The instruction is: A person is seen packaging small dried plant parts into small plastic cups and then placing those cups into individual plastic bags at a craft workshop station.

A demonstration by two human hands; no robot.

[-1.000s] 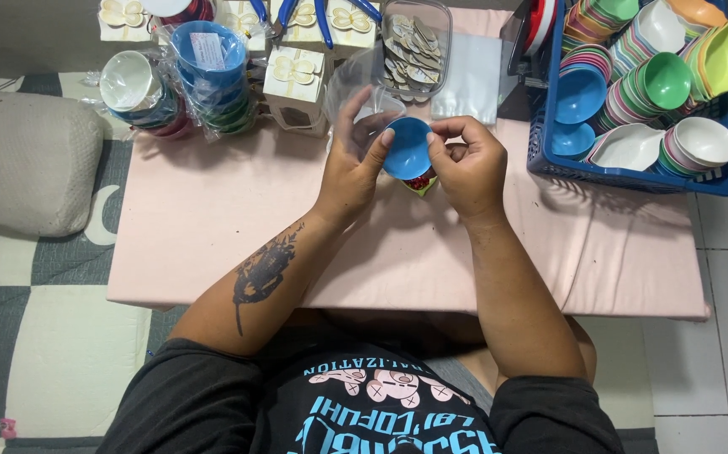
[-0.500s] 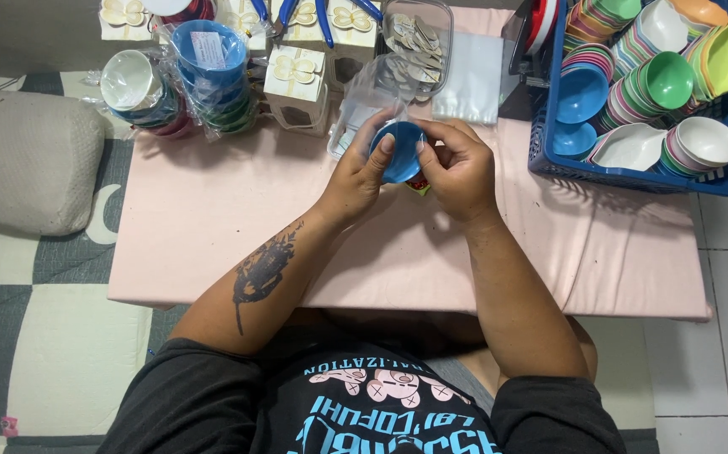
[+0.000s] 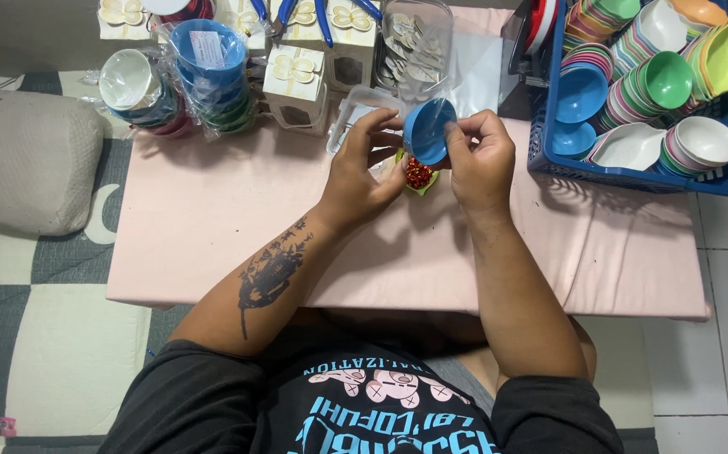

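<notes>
Head camera looked down on a pink table point(image 3: 213, 219). Both hands pinched a small blue bowl point(image 3: 428, 129) by its rim, the left hand point(image 3: 362, 168) and right hand point(image 3: 482, 160) closed on opposite sides, tilting it over a red beaded ornament point(image 3: 419, 174), seemingly to fit them together. Wrapped stacks of bowls point(image 3: 204, 76) stood behind, one bearing a pale rectangular label; cream boxes point(image 3: 295, 82) alongside; a blue basket point(image 3: 633, 175) to the right.

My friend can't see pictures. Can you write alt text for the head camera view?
Seen from above, a person's left hand and right hand hold a small blue bowl over a pink table, with a red beaded ornament beneath. A blue basket of colourful bowls stands to the right.
</notes>
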